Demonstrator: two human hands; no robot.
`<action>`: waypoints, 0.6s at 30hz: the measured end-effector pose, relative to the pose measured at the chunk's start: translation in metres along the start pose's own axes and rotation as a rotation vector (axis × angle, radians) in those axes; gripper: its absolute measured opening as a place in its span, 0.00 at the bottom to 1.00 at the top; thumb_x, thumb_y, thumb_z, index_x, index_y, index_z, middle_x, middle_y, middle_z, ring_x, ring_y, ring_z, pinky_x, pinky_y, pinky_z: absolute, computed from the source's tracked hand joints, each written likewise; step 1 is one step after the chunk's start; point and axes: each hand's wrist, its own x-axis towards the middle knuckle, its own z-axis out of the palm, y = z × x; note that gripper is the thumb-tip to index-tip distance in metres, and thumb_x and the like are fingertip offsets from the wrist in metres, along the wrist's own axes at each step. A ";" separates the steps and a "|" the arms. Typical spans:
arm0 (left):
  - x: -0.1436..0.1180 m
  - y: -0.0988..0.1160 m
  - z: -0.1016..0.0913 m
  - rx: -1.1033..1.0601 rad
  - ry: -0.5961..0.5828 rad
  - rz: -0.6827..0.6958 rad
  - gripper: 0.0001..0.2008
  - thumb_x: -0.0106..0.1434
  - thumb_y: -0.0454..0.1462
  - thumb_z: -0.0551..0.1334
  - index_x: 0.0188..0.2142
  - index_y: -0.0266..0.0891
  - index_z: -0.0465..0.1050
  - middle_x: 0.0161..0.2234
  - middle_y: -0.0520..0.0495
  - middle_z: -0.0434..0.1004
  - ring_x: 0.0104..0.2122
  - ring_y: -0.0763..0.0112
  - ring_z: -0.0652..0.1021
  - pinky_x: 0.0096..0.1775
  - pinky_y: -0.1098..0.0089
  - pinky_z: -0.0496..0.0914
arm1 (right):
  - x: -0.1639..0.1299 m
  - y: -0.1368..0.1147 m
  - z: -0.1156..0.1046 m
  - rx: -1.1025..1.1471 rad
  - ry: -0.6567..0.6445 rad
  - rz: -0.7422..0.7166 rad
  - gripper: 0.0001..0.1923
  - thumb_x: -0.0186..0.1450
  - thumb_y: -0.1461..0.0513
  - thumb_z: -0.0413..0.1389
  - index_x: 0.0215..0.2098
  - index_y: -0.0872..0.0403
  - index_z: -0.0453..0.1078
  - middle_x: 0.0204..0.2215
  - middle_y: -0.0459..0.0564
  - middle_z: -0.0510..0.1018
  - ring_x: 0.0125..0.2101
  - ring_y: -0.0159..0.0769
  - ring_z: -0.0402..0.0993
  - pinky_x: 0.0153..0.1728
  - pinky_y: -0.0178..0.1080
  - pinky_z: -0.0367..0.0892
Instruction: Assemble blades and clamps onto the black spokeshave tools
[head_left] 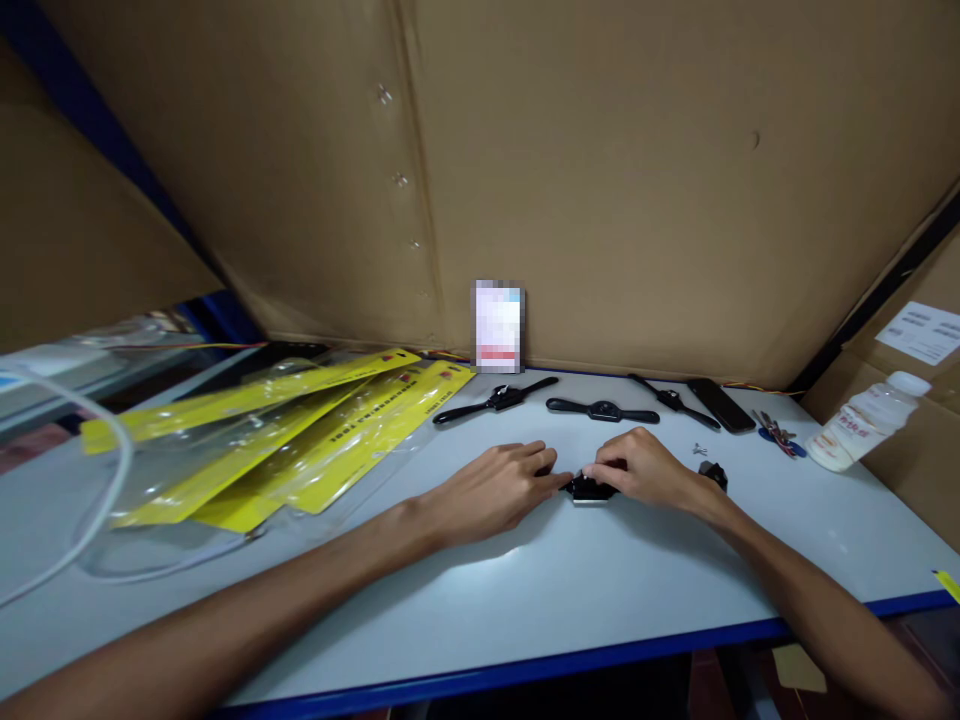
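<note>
Table edge: blue rim (525, 672) nearest, both forearms crossing it.
Watch: small black watch (589, 489) lies mid-table, pinched from both sides.
Left hand (495, 487): fingertips closed on its left end, steadying it.
Right hand (645, 467): curled over its right end.
Beyond: three more watches (602, 410), laid flat in a row; yellow packets (315, 430) left; bottle (862, 425) right.

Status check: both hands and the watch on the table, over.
Left hand and right hand both pinch the black watch on the table. Three more watches lie behind, apart.
</note>
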 end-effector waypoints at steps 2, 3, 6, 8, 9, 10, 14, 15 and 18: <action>0.000 0.000 0.000 0.004 0.004 0.007 0.14 0.73 0.31 0.56 0.55 0.37 0.73 0.36 0.44 0.73 0.35 0.64 0.74 0.34 0.67 0.69 | 0.000 -0.001 0.000 0.073 -0.023 -0.011 0.16 0.71 0.59 0.56 0.26 0.55 0.77 0.18 0.41 0.68 0.22 0.28 0.55 0.27 0.35 0.51; -0.001 0.000 0.001 0.002 0.012 0.009 0.14 0.73 0.31 0.56 0.54 0.37 0.73 0.35 0.44 0.73 0.35 0.64 0.74 0.33 0.67 0.69 | 0.000 -0.001 0.000 0.077 -0.013 -0.010 0.15 0.71 0.60 0.56 0.28 0.54 0.78 0.19 0.41 0.69 0.22 0.28 0.56 0.27 0.35 0.51; -0.001 0.000 0.001 -0.013 0.041 0.011 0.14 0.73 0.31 0.55 0.54 0.37 0.73 0.35 0.44 0.73 0.34 0.64 0.74 0.33 0.67 0.68 | -0.001 -0.002 0.000 -0.026 0.038 0.017 0.17 0.71 0.60 0.56 0.26 0.55 0.77 0.18 0.41 0.67 0.22 0.28 0.55 0.27 0.36 0.50; -0.001 0.000 0.001 -0.016 0.041 0.008 0.14 0.73 0.32 0.55 0.55 0.37 0.73 0.35 0.44 0.73 0.34 0.64 0.74 0.33 0.67 0.68 | -0.001 -0.003 0.000 -0.042 0.013 0.022 0.20 0.71 0.59 0.56 0.22 0.55 0.74 0.17 0.41 0.65 0.22 0.28 0.53 0.27 0.36 0.49; 0.000 0.000 0.001 -0.018 0.038 0.005 0.14 0.74 0.32 0.54 0.54 0.37 0.73 0.35 0.44 0.73 0.34 0.64 0.74 0.33 0.66 0.68 | -0.001 -0.003 0.000 -0.026 -0.002 0.018 0.21 0.71 0.58 0.55 0.22 0.55 0.75 0.17 0.41 0.65 0.22 0.28 0.53 0.27 0.36 0.50; 0.000 0.000 0.001 -0.019 0.036 0.003 0.14 0.74 0.32 0.54 0.54 0.37 0.73 0.34 0.44 0.73 0.34 0.64 0.74 0.33 0.66 0.68 | -0.001 -0.003 0.000 -0.006 -0.005 0.013 0.20 0.72 0.57 0.55 0.24 0.54 0.77 0.18 0.41 0.67 0.22 0.29 0.54 0.27 0.36 0.51; 0.000 0.000 0.000 -0.036 0.052 0.003 0.13 0.73 0.31 0.55 0.53 0.37 0.74 0.34 0.44 0.73 0.34 0.65 0.73 0.33 0.67 0.67 | -0.001 -0.002 0.000 0.036 0.018 0.001 0.14 0.72 0.58 0.56 0.34 0.53 0.81 0.24 0.44 0.77 0.24 0.29 0.61 0.30 0.35 0.54; 0.000 0.000 0.000 -0.040 0.054 0.000 0.13 0.73 0.31 0.55 0.53 0.37 0.74 0.34 0.44 0.73 0.34 0.65 0.73 0.32 0.67 0.67 | -0.001 -0.001 0.000 0.039 0.002 -0.006 0.13 0.72 0.58 0.56 0.35 0.52 0.82 0.24 0.44 0.77 0.24 0.29 0.62 0.30 0.35 0.54; 0.000 0.000 0.000 -0.045 0.054 0.001 0.13 0.73 0.31 0.55 0.53 0.37 0.74 0.34 0.44 0.73 0.34 0.65 0.74 0.33 0.67 0.68 | -0.002 -0.001 0.001 -0.026 -0.014 -0.002 0.15 0.72 0.58 0.55 0.33 0.53 0.81 0.23 0.45 0.76 0.23 0.29 0.60 0.29 0.36 0.52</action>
